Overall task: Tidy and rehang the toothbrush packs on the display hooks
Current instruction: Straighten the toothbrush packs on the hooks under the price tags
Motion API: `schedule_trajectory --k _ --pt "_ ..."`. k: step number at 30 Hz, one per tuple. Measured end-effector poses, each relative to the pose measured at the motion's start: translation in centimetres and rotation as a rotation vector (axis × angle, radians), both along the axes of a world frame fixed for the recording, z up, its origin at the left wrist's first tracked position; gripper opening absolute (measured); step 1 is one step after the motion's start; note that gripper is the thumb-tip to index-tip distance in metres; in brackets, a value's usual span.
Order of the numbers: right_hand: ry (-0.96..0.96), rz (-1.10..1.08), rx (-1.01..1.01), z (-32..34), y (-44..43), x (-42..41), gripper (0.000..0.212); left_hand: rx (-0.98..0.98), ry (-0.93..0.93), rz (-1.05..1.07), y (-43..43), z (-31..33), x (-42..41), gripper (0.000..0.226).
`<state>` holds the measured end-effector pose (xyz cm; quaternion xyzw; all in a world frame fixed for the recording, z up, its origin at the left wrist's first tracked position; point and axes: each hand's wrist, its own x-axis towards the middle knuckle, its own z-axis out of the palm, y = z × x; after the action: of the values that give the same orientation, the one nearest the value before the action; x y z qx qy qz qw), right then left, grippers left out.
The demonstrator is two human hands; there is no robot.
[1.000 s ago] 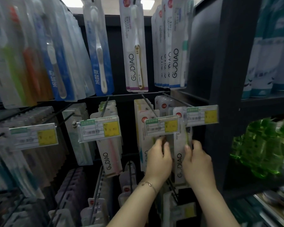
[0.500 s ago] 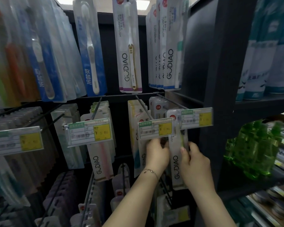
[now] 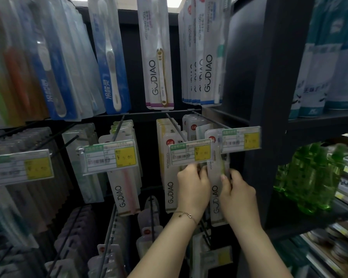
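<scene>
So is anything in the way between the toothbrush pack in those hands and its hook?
Only the price label at the end of the hook: it hides whether the pack is hung. The left hand and right hand grip it directly.

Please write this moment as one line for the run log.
stage: rehanging; left hand: grips GUDIAO pack; right hand: pinches same pack; place: under rightmost price tag; hooked: cannot tell

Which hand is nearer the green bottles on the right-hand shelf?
Right. The right hand grips the right edge of the toothbrush pack, just left of the green bottles. The left hand is at the pack's left edge, farther from them.
</scene>
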<state>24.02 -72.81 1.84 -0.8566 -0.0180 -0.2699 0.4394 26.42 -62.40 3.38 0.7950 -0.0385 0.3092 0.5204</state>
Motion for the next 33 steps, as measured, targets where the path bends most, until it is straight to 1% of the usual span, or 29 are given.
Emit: schedule_trajectory --k 5,11,19,23,27,28,30,33 --pt "0.018 0.015 0.015 0.0 0.3 -0.1 0.017 0.019 -0.097 0.053 0.7 -0.6 -1.0 0.012" --pt "0.023 -0.007 0.0 0.1 0.2 0.1 0.02 0.076 -0.092 0.08 2.2 -1.2 -1.9 0.017" --pt "0.056 -0.019 -0.01 0.3 0.5 -0.1 0.026 0.12 0.011 0.025 5.0 -1.1 -4.2 0.012" --pt "0.084 -0.037 -0.014 0.5 0.6 -0.5 0.037 0.177 0.078 -0.009 6.1 -1.1 -5.1 0.008" --pt "0.106 -0.088 0.028 0.4 0.6 -1.3 0.048 0.221 0.118 -0.031 6.8 -1.2 -6.1 0.009" --pt "0.089 -0.102 0.043 0.3 0.7 -1.6 0.047 0.234 0.119 -0.041 6.9 -1.3 -6.3 0.009" --pt "0.033 -0.103 0.082 0.1 0.9 -2.5 0.036 0.261 0.12 -0.07 7.2 -1.7 -6.8 0.009" --pt "-0.004 -0.006 0.178 -0.5 1.5 -3.9 0.015 0.295 0.099 -0.105 7.5 -2.4 -7.4 0.013"
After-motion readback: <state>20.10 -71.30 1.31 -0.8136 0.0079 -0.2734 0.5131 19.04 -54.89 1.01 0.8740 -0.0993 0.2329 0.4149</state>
